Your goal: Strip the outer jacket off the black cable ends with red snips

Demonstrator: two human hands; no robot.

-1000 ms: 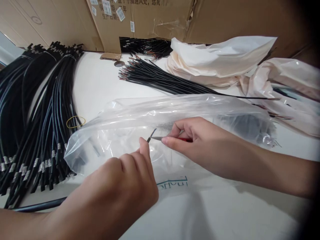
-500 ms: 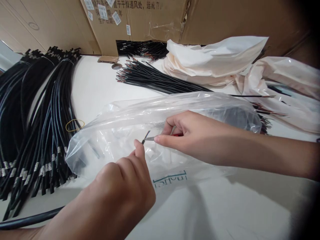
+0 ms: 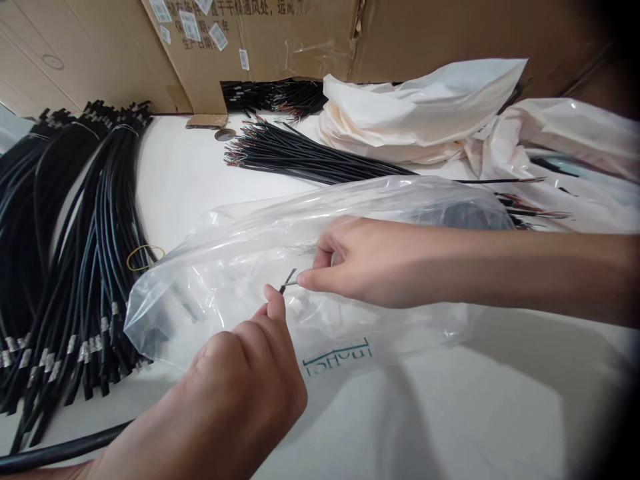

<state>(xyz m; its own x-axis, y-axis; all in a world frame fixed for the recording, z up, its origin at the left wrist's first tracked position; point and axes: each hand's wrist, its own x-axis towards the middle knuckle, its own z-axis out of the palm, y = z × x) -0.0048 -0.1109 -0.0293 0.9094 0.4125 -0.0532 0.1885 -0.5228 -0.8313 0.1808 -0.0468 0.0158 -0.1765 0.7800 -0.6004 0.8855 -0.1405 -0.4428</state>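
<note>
Beyond the clear bag (image 3: 240, 227), the carton (image 3: 295, 47) bears "干燥通风处" and "生产日期"; green lettering (image 3: 336, 360) on the bag stays unclear.

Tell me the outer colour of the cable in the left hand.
Black; the cable shows best in the head view, at the left hand's fingertips.

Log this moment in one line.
left hand: pinching black cable | right hand: holding metal tool at exposed wires | beneath: clear plastic bag

Crumpled pale wrapping (image 3: 420, 110) lies near a cardboard box (image 3: 327, 33) bearing white stickers (image 3: 191, 27), apparently barcoded.
</note>
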